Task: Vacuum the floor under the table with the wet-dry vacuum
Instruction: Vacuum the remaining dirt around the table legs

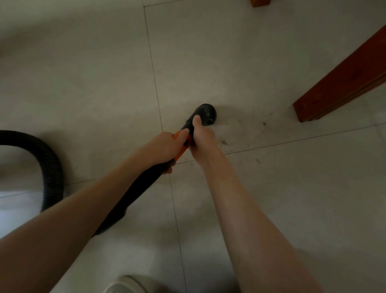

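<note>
A black vacuum nozzle (pixel 205 111) with an orange collar points down at the pale tiled floor (pixel 240 62), its mouth close to the tiles. My left hand (pixel 165 147) grips the tube at the orange collar. My right hand (pixel 201 138) grips the nozzle just ahead of it, thumb lying along the top. The black ribbed hose (pixel 50 167) loops away at the left; the vacuum body is out of view. Dark crumbs of dirt (pixel 224 142) lie on the tiles just right of the nozzle.
A reddish-brown wooden table leg (pixel 342 77) slants down to the floor at the right, and the foot of another wooden leg (pixel 260 2) shows at the top edge. My light shoe (pixel 125 285) is at the bottom.
</note>
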